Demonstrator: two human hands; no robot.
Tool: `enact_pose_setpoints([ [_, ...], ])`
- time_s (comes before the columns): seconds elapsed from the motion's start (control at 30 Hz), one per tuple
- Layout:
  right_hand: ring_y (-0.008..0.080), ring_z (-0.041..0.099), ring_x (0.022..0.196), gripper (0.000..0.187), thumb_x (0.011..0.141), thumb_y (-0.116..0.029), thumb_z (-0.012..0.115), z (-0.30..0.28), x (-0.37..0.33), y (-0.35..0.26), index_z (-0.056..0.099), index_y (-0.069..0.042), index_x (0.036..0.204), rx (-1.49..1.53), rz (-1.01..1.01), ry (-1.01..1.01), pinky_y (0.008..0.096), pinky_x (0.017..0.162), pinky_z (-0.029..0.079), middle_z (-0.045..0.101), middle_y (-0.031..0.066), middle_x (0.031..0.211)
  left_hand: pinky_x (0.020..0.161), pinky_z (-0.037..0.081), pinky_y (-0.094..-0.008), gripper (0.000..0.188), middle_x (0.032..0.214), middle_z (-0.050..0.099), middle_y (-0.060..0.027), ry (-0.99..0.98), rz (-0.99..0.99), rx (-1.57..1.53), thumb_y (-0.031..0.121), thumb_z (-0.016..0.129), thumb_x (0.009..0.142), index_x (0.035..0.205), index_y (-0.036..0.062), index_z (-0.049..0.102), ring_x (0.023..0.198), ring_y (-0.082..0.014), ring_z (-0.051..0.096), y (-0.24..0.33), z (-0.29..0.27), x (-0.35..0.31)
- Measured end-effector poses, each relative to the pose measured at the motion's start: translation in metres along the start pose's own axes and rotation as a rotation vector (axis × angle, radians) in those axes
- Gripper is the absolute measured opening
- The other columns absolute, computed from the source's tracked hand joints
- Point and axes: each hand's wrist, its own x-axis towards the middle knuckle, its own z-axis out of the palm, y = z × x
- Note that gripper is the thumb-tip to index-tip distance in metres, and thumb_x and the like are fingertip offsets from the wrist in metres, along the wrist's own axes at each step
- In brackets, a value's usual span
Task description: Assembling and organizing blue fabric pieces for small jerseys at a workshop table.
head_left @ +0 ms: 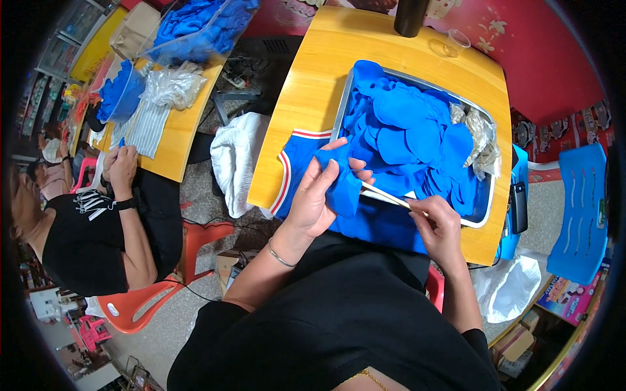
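My left hand [312,203], palm turned up, has a small blue fabric piece [345,192] gripped between thumb and fingers. My right hand [441,229] is closed around a thin pale stick [386,196], whose far end reaches the blue piece. Just beyond my hands, a metal tray [481,220] holds a heap of blue fabric pieces [401,133], many of them rounded. A blue garment with red and white striped trim [297,171] lies at the table's near edge, partly under my left hand.
Clear plastic bags [481,140] sit at the tray's right end. A dark bottle [411,16] and a clear cup [458,40] stand at the wooden table's [319,58] far side. Left, a person [85,241] sits at another table beside tubs of blue pieces [124,98].
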Motion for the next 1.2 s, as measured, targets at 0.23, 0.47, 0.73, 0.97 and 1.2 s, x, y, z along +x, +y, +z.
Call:
enact_pose_setpoints([
  [0.23, 0.0241, 0.061, 0.07, 0.018, 0.075, 0.001, 0.064, 0.002, -0.001, 0.0, 0.065, -0.002, 0.093, 0.166, 0.067, -0.114, 0.0296, 0.06, 0.046, 0.062, 0.0116, 0.079, 0.092, 0.046, -0.0369, 0.047, 0.109, 0.057, -0.0145, -0.107, 0.033, 0.195, 0.001, 0.05, 0.089, 0.132, 0.006, 0.031, 0.103, -0.0248, 0.058, -0.002, 0.003, -0.002],
  [0.47, 0.027, 0.061, 0.069, 0.034, 0.076, 0.003, 0.061, 0.014, 0.005, -0.015, 0.062, -0.009, 0.108, -0.016, -0.085, -0.029, 0.0339, 0.06, 0.048, 0.062, 0.0121, 0.08, 0.092, 0.046, -0.0369, 0.046, 0.115, 0.055, -0.015, -0.067, 0.058, 0.271, 0.008, 0.048, 0.093, 0.135, 0.0071, 0.028, 0.103, -0.0242, 0.058, -0.013, 0.009, 0.0],
  [0.73, 0.0257, 0.061, 0.066, 0.037, 0.077, 0.003, 0.06, 0.018, 0.006, -0.027, 0.062, -0.013, 0.11, -0.128, -0.062, 0.001, 0.0322, 0.057, 0.048, 0.06, 0.0108, 0.077, 0.092, 0.046, -0.0388, 0.046, 0.123, 0.051, -0.0162, -0.075, 0.06, 0.082, 0.025, 0.038, 0.097, 0.138, 0.0095, 0.025, 0.107, -0.0251, 0.057, -0.011, 0.01, 0.003],
  [0.97, 0.0234, 0.06, 0.063, 0.039, 0.077, 0.004, 0.058, 0.014, 0.006, -0.03, 0.061, -0.012, 0.112, -0.303, -0.071, 0.022, 0.03, 0.055, 0.047, 0.06, 0.0104, 0.076, 0.095, 0.043, -0.0425, 0.053, 0.133, 0.041, -0.0185, -0.046, 0.084, 0.179, 0.019, 0.04, 0.097, 0.143, 0.0132, 0.016, 0.113, -0.0293, 0.052, -0.01, 0.013, 0.003],
  [1.2, 0.0214, 0.058, 0.057, 0.035, 0.077, 0.002, 0.058, 0.013, 0.007, -0.034, 0.064, -0.014, 0.108, 0.352, 0.355, -0.217, 0.0312, 0.05, 0.046, 0.058, 0.0082, 0.073, 0.09, 0.048, -0.0391, 0.057, 0.133, 0.042, -0.0158, -0.066, 0.113, 0.122, 0.011, 0.043, 0.095, 0.144, 0.0175, 0.013, 0.112, -0.0273, 0.053, -0.01, 0.017, 0.002],
])
